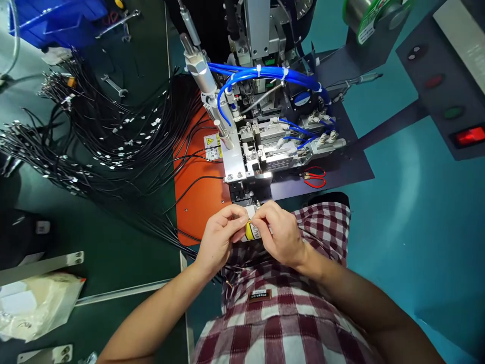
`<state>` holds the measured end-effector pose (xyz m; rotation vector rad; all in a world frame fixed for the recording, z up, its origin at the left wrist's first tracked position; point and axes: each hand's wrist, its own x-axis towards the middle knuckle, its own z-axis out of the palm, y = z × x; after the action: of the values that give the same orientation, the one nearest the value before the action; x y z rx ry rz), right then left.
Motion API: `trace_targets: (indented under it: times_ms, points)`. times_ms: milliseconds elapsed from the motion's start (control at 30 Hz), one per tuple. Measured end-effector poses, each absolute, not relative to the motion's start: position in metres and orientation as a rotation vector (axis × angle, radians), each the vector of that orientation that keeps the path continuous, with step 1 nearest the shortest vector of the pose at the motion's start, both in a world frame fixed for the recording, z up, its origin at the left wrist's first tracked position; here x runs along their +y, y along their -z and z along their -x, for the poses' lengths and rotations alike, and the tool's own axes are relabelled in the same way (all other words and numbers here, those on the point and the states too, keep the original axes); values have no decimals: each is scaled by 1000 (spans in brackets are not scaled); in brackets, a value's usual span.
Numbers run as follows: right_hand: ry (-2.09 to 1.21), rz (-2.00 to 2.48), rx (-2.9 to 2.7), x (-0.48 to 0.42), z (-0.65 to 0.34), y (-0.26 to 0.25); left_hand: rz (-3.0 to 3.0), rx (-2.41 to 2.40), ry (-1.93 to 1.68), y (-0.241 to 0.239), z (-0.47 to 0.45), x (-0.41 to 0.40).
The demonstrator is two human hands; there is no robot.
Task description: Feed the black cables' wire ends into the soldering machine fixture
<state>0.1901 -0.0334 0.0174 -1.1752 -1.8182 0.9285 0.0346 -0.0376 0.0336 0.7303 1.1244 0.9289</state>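
Observation:
My left hand [222, 233] and my right hand [279, 232] meet in front of the machine [265, 146], above my lap. Thumb and forefinger of each are pinched together, fingertips almost touching. What they hold is too small and too covered by the fingers to name. Just behind the fingertips is a yellow and white label [252, 231] at the machine's front edge. Several black cables [166, 222] run from the left and pass below my left hand. An orange plate [200, 202] lies beside that hand, with a black cable [193, 183] crossing it into the machine.
Bundles of black cables [113, 151] with white tags cover the table at left. Wrenches [113, 86] and a blue bin [56, 20] lie beyond. Red-handled snips [314, 177] rest on the machine's base. A solder spool [367, 15] and a switch panel [447, 91] stand at right.

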Motion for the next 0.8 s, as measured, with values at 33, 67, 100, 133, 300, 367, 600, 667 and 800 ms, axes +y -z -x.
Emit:
trace_targets:
  times_ms: [33, 67, 100, 133, 300, 367, 600, 667, 800]
  points:
    - [-990, 1188, -1805, -31, -191, -16, -751, 1125, -922, -33, -34, -37]
    - [-1072, 1209, -1773, -29, -193, -15, -793, 1131, -911, -32, -33, -36]
    - [-1161, 1231, -1734, -27, -194, -13, -853, 1144, -895, -31, -33, -35]
    - [-1244, 1253, -1694, -24, -195, -11, -921, 1164, -871, -31, -32, -33]
    - [-1452, 1368, -1507, -1, -199, 1, -1320, 1327, -808, -27, -20, -20]
    - [-1511, 1385, -1462, 11, -198, 7, -1660, 1380, -836, -22, -13, -12]
    - [-1604, 1454, -1367, 27, -190, 18, -2433, 1263, -694, 0, 6, 6]
    - [-1623, 1473, -1342, 26, -190, 18, -2508, 1237, -682, 2, 9, 7]
    - [-1587, 1511, -1372, 25, -191, 20, -2576, 1215, -655, 4, 11, 8]
